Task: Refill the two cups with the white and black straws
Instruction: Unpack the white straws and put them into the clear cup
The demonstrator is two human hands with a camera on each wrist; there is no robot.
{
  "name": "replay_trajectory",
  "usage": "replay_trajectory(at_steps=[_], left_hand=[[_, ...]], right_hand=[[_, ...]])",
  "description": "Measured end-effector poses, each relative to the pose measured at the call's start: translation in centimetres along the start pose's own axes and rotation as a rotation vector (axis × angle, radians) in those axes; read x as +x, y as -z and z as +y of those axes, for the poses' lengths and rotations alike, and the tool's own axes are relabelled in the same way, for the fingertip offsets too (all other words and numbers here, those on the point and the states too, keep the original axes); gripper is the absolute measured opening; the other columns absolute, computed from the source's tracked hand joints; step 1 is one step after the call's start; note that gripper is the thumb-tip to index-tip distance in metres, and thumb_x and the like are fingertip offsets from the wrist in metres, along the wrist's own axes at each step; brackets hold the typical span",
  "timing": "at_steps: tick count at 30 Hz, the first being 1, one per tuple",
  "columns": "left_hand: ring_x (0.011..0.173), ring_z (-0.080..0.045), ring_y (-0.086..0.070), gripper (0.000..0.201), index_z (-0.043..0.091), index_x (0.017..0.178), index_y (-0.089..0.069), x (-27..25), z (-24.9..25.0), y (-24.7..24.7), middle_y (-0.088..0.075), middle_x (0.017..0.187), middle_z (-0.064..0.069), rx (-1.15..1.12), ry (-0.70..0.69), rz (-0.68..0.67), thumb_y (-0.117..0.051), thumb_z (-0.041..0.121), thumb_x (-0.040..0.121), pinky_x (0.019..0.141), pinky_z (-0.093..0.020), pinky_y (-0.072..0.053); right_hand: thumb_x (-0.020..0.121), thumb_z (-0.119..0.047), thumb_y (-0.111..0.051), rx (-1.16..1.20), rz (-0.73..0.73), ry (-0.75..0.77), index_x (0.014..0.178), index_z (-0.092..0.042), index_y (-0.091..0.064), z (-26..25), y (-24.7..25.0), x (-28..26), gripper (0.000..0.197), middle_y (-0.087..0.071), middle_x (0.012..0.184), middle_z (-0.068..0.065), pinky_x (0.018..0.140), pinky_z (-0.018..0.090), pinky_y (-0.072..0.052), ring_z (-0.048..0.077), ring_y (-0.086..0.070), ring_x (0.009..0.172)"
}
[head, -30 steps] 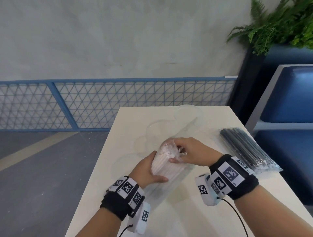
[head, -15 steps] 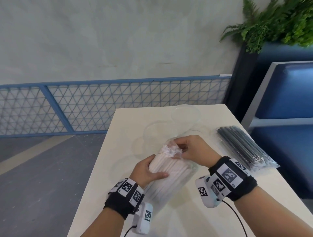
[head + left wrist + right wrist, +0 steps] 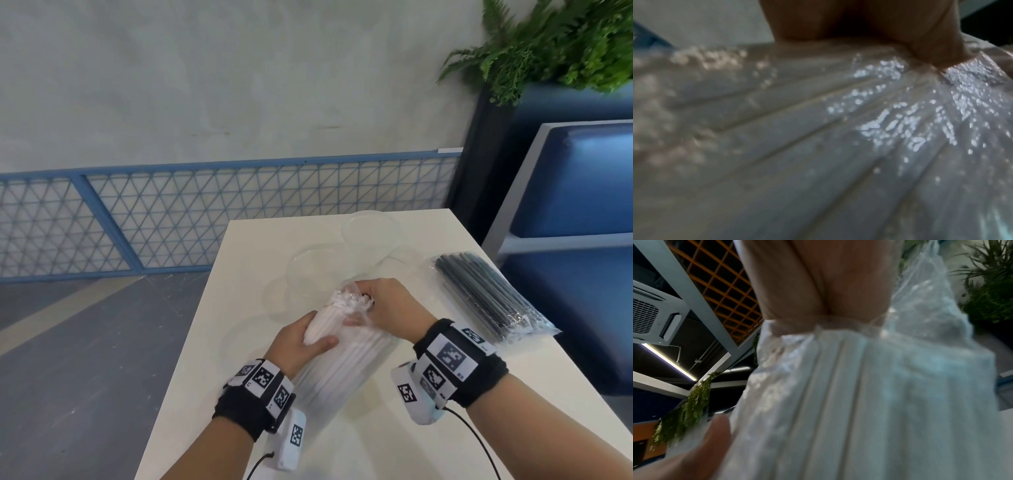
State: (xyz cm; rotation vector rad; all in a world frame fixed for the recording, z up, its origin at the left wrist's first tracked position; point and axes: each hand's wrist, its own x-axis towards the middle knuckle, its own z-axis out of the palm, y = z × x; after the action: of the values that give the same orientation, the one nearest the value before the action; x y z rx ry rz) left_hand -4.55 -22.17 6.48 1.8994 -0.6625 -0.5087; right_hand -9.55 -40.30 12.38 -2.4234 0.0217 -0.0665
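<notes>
A clear plastic bag of white straws (image 3: pixel 346 359) is tilted up over the white table (image 3: pixel 428 442), its open end towards the cups. My left hand (image 3: pixel 301 339) grips the bundle around its middle. My right hand (image 3: pixel 387 305) pinches the crinkled plastic at the bag's mouth, where the straw tips (image 3: pixel 349 301) stick out. Two clear cups stand beyond: the nearer cup (image 3: pixel 318 267) just past the bag and the farther cup (image 3: pixel 371 228) at the back. A sealed pack of black straws (image 3: pixel 489 294) lies to the right. Both wrist views show the white straws (image 3: pixel 818 146) and bag (image 3: pixel 859 402) blurred, close up.
A blue mesh fence (image 3: pixel 205 216) runs behind the table against a pale wall. A blue bench seat (image 3: pixel 582 192) and a dark planter with ferns (image 3: pixel 548 44) stand to the right. The floor (image 3: pixel 68 359) drops away past the table's left edge.
My right hand has drawn the plastic back at the bag's mouth, so more of the white straw tips show. The left hand keeps its grip on the bundle.
</notes>
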Motion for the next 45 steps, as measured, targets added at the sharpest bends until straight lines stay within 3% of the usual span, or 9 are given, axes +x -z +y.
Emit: replay_trajectory(at_steps=[3, 7, 15, 22, 27, 29, 34, 39, 45], left_hand=[[0.090, -0.002, -0.060, 0.049, 0.051, 0.101, -0.045, 0.2, 0.3, -0.1, -0.063, 0.098, 0.015, 0.028, -0.015, -0.015, -0.051, 0.069, 0.055, 0.082, -0.019, -0.046], [0.083, 0.020, -0.056, 0.049, 0.044, 0.108, -0.050, 0.2, 0.3, -0.5, -0.060, 0.097, 0.027, -0.035, 0.002, 0.002, -0.059, 0.061, 0.063, 0.072, -0.001, -0.042], [0.088, 0.003, -0.061, 0.043, 0.047, 0.092, -0.052, -0.2, -0.3, -1.0, -0.065, 0.092, 0.019, -0.054, 0.021, 0.092, -0.051, 0.070, 0.056, 0.075, -0.017, -0.047], [0.086, 0.010, -0.059, 0.043, 0.047, 0.094, -0.050, -0.3, -0.3, -0.9, -0.063, 0.093, 0.022, -0.029, 0.019, 0.080, -0.051, 0.070, 0.057, 0.075, -0.011, -0.046], [0.077, 0.019, -0.058, 0.018, 0.045, 0.093, -0.051, -0.6, 0.1, -0.8, -0.064, 0.092, 0.020, -0.035, 0.030, 0.092, -0.063, 0.047, 0.079, 0.067, -0.002, -0.043], [0.076, 0.019, -0.059, 0.026, 0.046, 0.092, -0.052, -0.8, 0.1, -0.9, -0.064, 0.090, 0.021, -0.056, 0.039, 0.117, -0.062, 0.056, 0.070, 0.066, -0.002, -0.043], [0.083, 0.009, -0.059, 0.019, 0.048, 0.090, -0.052, -0.9, 0.1, -1.4, -0.065, 0.089, 0.021, -0.079, 0.038, 0.171, -0.061, 0.050, 0.074, 0.068, -0.005, -0.045], [0.089, -0.003, -0.063, 0.020, 0.047, 0.093, -0.052, -0.7, 0.5, -2.3, -0.066, 0.093, 0.017, -0.029, 0.002, 0.166, -0.059, 0.049, 0.075, 0.079, -0.021, -0.050], [0.084, -0.003, -0.062, 0.018, 0.036, 0.100, -0.053, -0.5, 0.3, -2.0, -0.065, 0.089, 0.015, 0.016, -0.014, 0.183, -0.062, 0.035, 0.085, 0.069, -0.009, -0.046]], right_hand=[[0.070, -0.029, -0.080, -0.055, 0.044, -0.041, 0.093, -0.019, -0.073, 0.2, 0.8, 0.4, 0.026, -0.073, 0.093, -0.003, 0.063, 0.005, -0.040, 0.011, -0.062, 0.080], [0.071, -0.022, -0.079, -0.072, 0.104, -0.023, 0.096, -0.018, -0.075, 0.3, 2.4, 0.6, 0.026, -0.072, 0.100, -0.003, 0.067, 0.002, -0.038, 0.011, -0.064, 0.092], [0.068, -0.041, -0.078, -0.082, -0.073, -0.154, 0.117, -0.023, -0.057, 1.5, 2.5, 0.2, 0.056, -0.067, 0.103, -0.003, 0.083, 0.025, -0.050, 0.013, -0.062, 0.090], [0.070, -0.028, -0.078, 0.109, 0.132, -0.188, 0.064, -0.025, -0.051, 2.2, 1.3, -0.1, 0.028, -0.043, 0.060, -0.013, 0.053, 0.012, -0.031, 0.000, -0.038, 0.054], [0.069, -0.033, -0.079, 0.314, 0.198, -0.146, 0.084, 0.008, -0.062, 2.7, 2.7, -0.2, 0.047, -0.055, 0.070, 0.028, 0.060, 0.021, -0.039, 0.016, -0.042, 0.058], [0.072, -0.024, -0.078, 0.409, 0.250, -0.152, 0.088, 0.006, -0.063, 2.4, 3.0, -0.5, 0.037, -0.055, 0.073, 0.027, 0.056, 0.017, -0.046, 0.018, -0.047, 0.059], [0.073, -0.011, -0.077, 0.756, 0.210, -0.200, 0.119, -0.014, -0.053, 0.6, 0.8, -1.6, 0.052, -0.067, 0.109, 0.009, 0.090, 0.037, -0.053, 0.024, -0.064, 0.101], [0.084, -0.021, -0.068, 0.705, 0.550, -0.243, 0.105, -0.007, -0.056, -0.4, -2.2, -1.1, 0.028, -0.066, 0.092, 0.002, 0.073, 0.028, -0.048, 0.016, -0.063, 0.084], [0.095, -0.021, -0.051, 0.840, 0.610, -0.174, 0.091, 0.001, -0.060, -0.6, -1.3, -0.5, 0.024, -0.060, 0.076, 0.007, 0.066, 0.030, -0.047, 0.016, -0.058, 0.071]])
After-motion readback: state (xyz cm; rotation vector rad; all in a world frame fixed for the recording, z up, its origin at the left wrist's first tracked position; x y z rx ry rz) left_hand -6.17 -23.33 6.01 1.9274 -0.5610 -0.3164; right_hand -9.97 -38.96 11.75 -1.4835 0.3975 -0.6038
